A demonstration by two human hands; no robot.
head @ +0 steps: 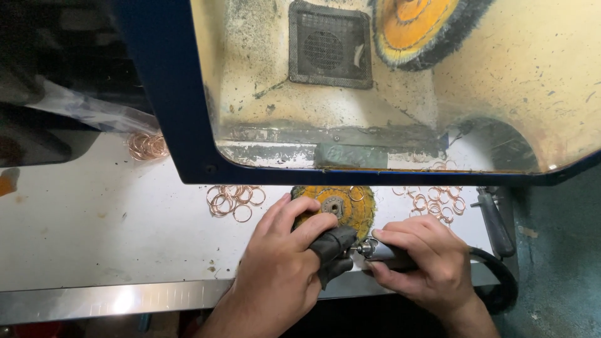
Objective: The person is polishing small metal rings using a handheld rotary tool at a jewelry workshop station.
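Rotary handpiece [383, 251] sits gripped in the right hand [426, 256], tip aimed at a dark cloth pad [332, 245] pinched tight by the left hand [285, 263], both hands touching at the white worktop [94, 219] edge. Yellow buffing wheel [341, 203] lies just behind; copper rings [233, 200] scattered either side.

Slim metal rotary handpiece [382, 251], lying level, tip leftward, black hose behind; small dark-wrapped piece [333, 243], touching its tip
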